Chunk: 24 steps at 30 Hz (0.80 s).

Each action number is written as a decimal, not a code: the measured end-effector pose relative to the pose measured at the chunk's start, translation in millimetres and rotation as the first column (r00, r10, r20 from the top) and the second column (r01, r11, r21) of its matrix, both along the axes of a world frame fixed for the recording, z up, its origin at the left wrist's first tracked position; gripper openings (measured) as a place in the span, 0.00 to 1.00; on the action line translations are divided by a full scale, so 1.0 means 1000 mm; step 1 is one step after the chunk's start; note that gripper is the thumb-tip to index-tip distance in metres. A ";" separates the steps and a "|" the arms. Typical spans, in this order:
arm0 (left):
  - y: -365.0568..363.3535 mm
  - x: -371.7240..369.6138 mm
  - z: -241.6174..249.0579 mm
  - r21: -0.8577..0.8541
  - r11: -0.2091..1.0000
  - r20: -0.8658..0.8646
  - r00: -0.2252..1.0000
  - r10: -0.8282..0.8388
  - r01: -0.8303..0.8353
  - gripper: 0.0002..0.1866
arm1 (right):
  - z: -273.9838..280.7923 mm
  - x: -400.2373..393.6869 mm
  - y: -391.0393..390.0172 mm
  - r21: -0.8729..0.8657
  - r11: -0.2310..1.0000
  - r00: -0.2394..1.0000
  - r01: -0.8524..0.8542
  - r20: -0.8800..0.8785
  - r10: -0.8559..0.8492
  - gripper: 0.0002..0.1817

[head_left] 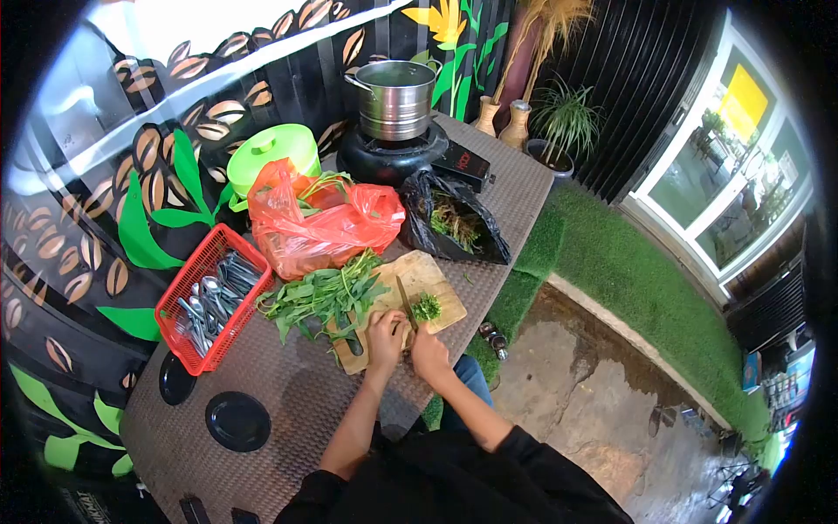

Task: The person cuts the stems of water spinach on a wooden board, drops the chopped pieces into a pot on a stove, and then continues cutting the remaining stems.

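Note:
My right hand [429, 354] is closed around the handle of a kitchen knife [404, 297], its blade lying across the wooden cutting board [441, 272]. Just right of the blade sits a small heap of chopped greens [426, 306]. My left hand [384, 339] is on the board left of the knife, fingers curled; whatever they hold is hidden. Long leafy greens [327, 297] spread over the board's left side and onto the table. A dark handle-like object [353, 341] lies beside my left hand, partly under the leaves.
Behind the board are a red plastic bag [319, 229] and a black bag of plant scraps [454, 223]. A steel pot [397, 100] stands on a stove [375, 155], near a green lidded pot [278, 150]. Left are a red cutlery basket [209, 249] and black plates [237, 421].

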<state>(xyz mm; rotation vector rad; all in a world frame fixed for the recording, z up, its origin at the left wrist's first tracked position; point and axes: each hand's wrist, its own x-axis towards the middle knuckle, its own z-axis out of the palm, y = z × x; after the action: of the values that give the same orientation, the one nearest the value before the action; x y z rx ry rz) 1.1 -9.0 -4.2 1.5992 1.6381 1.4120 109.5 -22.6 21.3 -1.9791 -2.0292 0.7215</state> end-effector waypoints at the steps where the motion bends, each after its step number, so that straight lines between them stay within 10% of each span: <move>1: -0.001 -0.002 -0.002 0.016 1.000 -0.067 0.998 -0.007 0.008 0.05 | 0.002 0.000 0.006 -0.005 1.000 0.999 -0.004 -0.043 0.004 0.17; 6: -0.001 -0.008 -0.002 0.045 0.999 -0.158 0.987 -0.012 0.020 0.05 | 0.009 -0.001 -0.002 -0.044 0.999 0.998 -0.023 -0.052 0.021 0.17; 11: 0.014 -0.010 0.006 -0.107 0.991 0.104 0.993 -0.064 0.075 0.08 | -0.004 -0.003 0.007 -0.039 0.999 0.998 0.027 -0.055 -0.029 0.18; 19: 0.001 -0.008 0.011 -0.094 0.994 -0.111 0.992 -0.058 0.048 0.05 | 0.002 -0.009 -0.009 -0.091 0.993 0.996 0.070 -0.050 -0.075 0.18; 24: -0.007 -0.008 0.009 0.197 0.978 -0.363 0.932 0.009 0.067 0.06 | -0.004 -0.008 -0.009 -0.031 0.998 0.993 0.056 -0.104 -0.059 0.17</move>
<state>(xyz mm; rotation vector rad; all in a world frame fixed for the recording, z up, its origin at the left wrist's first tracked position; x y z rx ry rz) -7.1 -16.3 5.1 2.0995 1.6972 1.3694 101.9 -31.4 17.0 -1.9624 -1.9045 0.8266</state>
